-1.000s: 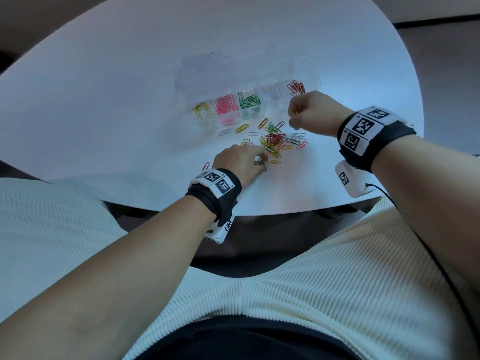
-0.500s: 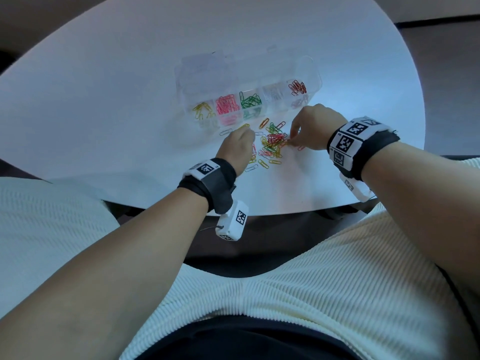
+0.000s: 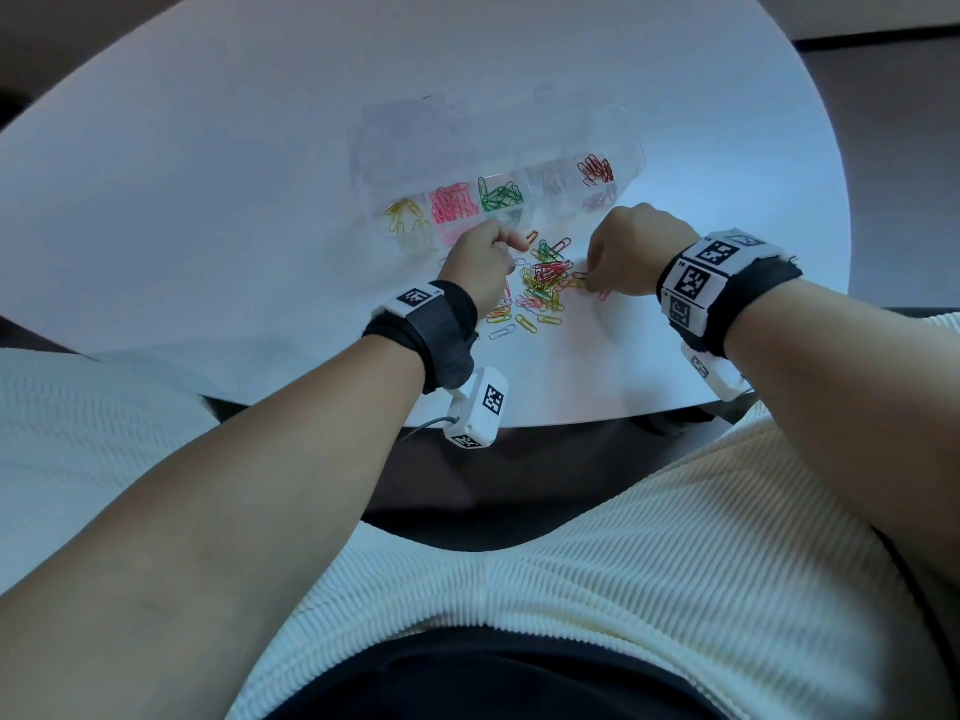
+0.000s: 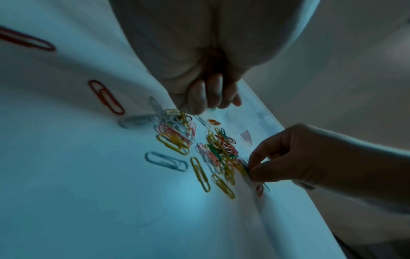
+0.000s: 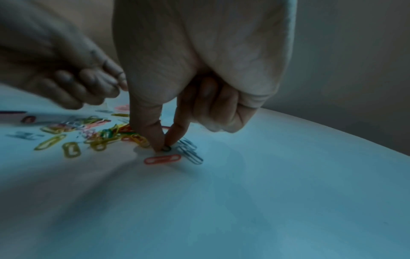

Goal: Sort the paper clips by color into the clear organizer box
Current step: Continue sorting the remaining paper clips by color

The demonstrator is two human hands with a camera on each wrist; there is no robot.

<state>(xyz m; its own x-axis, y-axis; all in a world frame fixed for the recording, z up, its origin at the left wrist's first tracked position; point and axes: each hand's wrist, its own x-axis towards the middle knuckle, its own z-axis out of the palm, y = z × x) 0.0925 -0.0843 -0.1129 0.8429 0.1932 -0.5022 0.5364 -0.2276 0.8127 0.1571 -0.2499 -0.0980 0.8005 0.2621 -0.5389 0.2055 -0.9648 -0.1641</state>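
Note:
The clear organizer box (image 3: 618,132) lies open on the white table, with yellow (image 3: 402,213), pink (image 3: 452,202), green (image 3: 501,195), silver and red clips (image 3: 595,168) in separate compartments. A mixed pile of paper clips (image 3: 543,283) lies in front of it. My right hand (image 3: 589,284) is at the pile's right edge; its thumb and index pinch the end of a green clip (image 5: 165,148) against the table. My left hand (image 3: 511,245) hovers between pile and box, fingers curled on a small clip (image 4: 211,109) that is mostly hidden.
A red clip (image 5: 162,159) and blue-grey clips (image 5: 190,153) lie just beside my right fingertips. Loose red clips (image 4: 106,97) lie apart to the left of the pile. The table's near edge (image 3: 571,415) runs close behind both wrists.
My left hand lifted from the pile's near side and moved up toward the box. My right hand came down from beside the red compartment to the pile and pinched a clip.

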